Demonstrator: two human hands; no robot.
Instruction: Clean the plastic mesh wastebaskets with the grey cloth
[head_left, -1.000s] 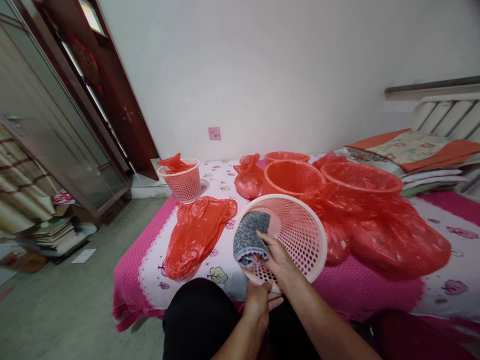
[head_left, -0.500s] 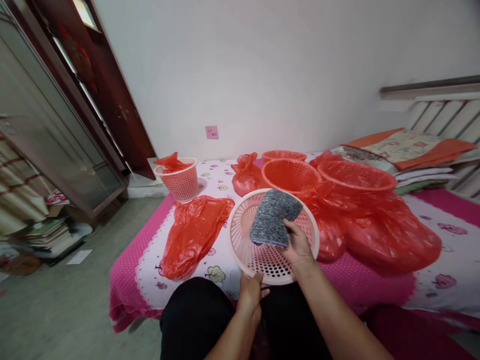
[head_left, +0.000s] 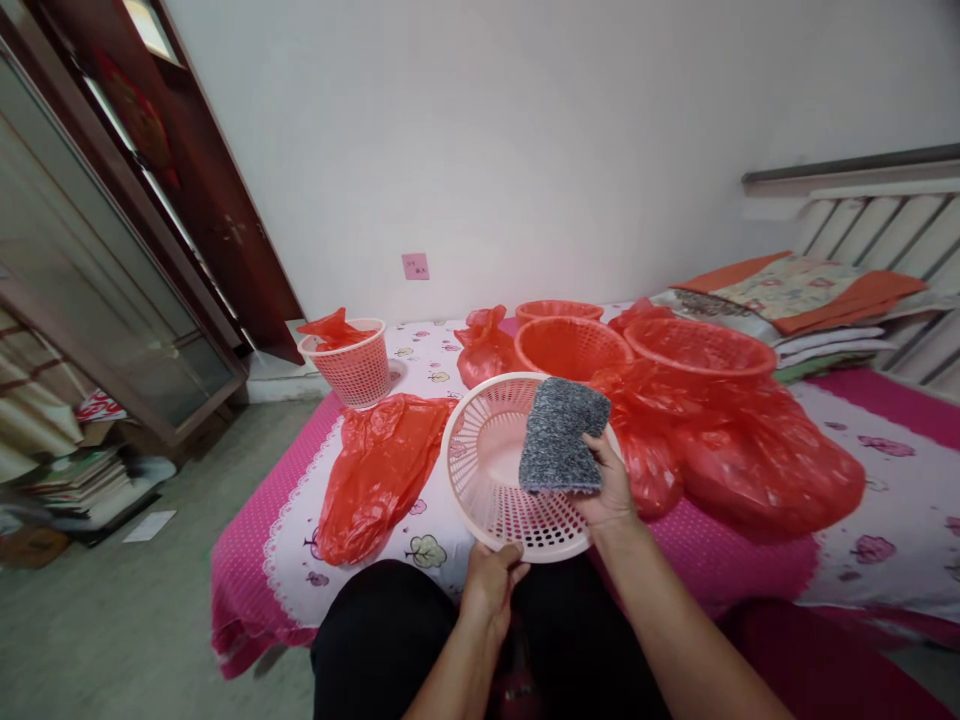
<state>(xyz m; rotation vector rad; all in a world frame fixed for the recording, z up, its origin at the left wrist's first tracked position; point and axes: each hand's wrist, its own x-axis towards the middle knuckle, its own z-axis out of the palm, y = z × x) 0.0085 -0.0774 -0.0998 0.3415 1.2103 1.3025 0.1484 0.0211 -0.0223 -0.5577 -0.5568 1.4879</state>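
Note:
A pale pink perforated plastic basket is tilted toward me above my lap, its inside showing. My left hand grips its near rim, with the thumb on top. In my right hand is a grey speckled cleaning cloth, pinched at its right edge and held over the basket's right side. The cloth covers part of the basket's inner wall and rim. Left of the basket, a flattened red plastic bag lies on the bed sheet.
On the bed, another pink basket with a red bag inside stands at the back left. Several red-bagged baskets crowd the right side. Folded cloths are stacked by the white headboard rails. A pink note is on the wall.
The cloth in my right hand has shifted right across the basket, uncovering more of its inside. My left hand keeps its hold on the rim. The view has turned slightly.

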